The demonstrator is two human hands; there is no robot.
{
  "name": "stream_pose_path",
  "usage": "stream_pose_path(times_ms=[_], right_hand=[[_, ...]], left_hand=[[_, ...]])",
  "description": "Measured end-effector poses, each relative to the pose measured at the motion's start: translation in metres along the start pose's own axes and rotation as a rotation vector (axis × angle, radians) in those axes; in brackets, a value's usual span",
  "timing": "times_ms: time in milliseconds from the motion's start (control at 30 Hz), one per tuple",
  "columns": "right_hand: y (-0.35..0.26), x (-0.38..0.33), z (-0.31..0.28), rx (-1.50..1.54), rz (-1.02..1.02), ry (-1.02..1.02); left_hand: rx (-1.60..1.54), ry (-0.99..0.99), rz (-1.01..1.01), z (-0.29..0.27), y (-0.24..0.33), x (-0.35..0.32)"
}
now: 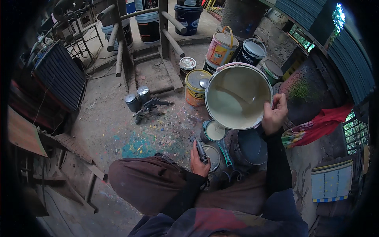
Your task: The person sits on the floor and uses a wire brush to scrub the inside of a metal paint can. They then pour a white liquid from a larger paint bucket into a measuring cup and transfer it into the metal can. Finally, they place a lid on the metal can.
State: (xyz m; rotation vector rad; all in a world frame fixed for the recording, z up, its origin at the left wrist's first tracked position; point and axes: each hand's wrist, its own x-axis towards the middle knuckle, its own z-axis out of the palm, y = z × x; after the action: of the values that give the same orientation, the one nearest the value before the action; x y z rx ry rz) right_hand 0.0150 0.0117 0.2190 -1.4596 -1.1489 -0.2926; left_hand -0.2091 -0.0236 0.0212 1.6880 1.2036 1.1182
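My right hand (275, 113) grips the rim of a large paint bucket (233, 93), which is tilted so that its inside shows pale cream paint. The bucket's lower lip is just above a smaller open can (215, 130) with similar pale paint in it. I cannot make out a stream between them. My left hand (199, 162) is closed around a dark, elongated tool (201, 151) whose exact kind is unclear. Right beside that hand stands a round pale-topped container (213, 157). A teal-handled tool (225, 152) leans by the small can.
A wide dark tub (252, 146) stands below my right hand. Spray guns with metal cups (148, 108) lie on the paint-spattered floor. Several paint buckets (223, 47) cluster ahead, near a wooden frame (166, 47). A red cloth (319, 124) hangs at right; scissors (235, 175) lie near my legs.
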Motion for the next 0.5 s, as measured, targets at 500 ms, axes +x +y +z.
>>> stream_pose_path(times_ms=[500], right_hand=[[0.058, -0.018, 0.031, 0.295, 0.471, -0.013]], left_hand=[[-0.024, 0.078, -0.066, -0.001, -0.010, 0.002]])
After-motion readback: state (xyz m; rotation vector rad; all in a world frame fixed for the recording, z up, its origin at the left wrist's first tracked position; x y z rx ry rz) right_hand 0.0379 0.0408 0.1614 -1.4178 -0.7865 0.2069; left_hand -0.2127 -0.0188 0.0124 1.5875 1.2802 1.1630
